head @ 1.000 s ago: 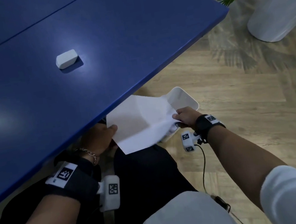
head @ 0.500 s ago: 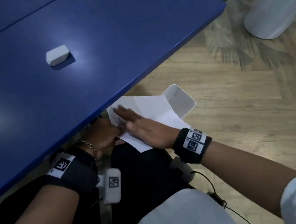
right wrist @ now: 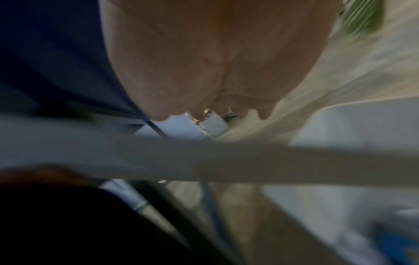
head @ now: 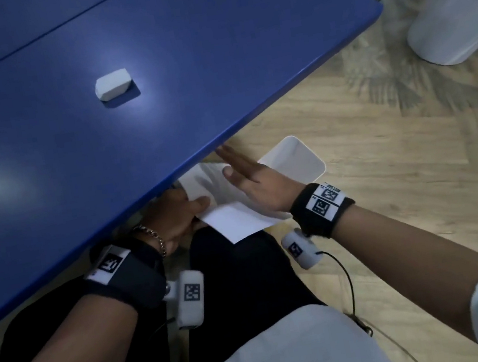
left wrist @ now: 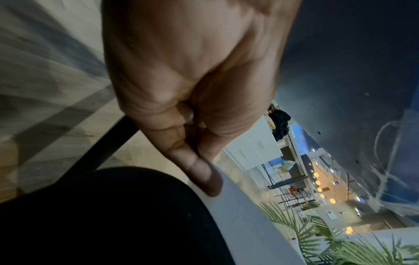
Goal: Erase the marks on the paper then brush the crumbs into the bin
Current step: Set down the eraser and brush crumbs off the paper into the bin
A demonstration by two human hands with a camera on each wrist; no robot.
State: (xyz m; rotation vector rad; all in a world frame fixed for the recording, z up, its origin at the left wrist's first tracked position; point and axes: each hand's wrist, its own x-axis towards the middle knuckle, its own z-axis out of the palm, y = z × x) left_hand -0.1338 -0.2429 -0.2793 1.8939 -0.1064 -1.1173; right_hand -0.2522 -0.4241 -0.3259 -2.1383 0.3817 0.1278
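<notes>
Right wrist view is heavily blurred; only the palm of the right hand (right wrist: 217, 59) with fingers extended above a pale band, apparently the paper (right wrist: 158, 157), can be made out. In the head view, the far part of the paper (head: 237, 221) and the tips of the right hand (head: 250, 179) are cut off by the edge of the blue counter (head: 183, 65). The right hand is laid flat on the sheet with fingers spread straight. The left hand (head: 175, 218) is partly hidden beneath the counter; the paper's near edge is pinched between thumb and fingers, as the left wrist view confirms (left wrist: 204, 175). The white bin (head: 299, 159) is seen just beyond the right hand, under the paper's far side; its contents cannot be determined. The eraser (head: 113, 84) lies on the counter, well apart from both hands.
</notes>
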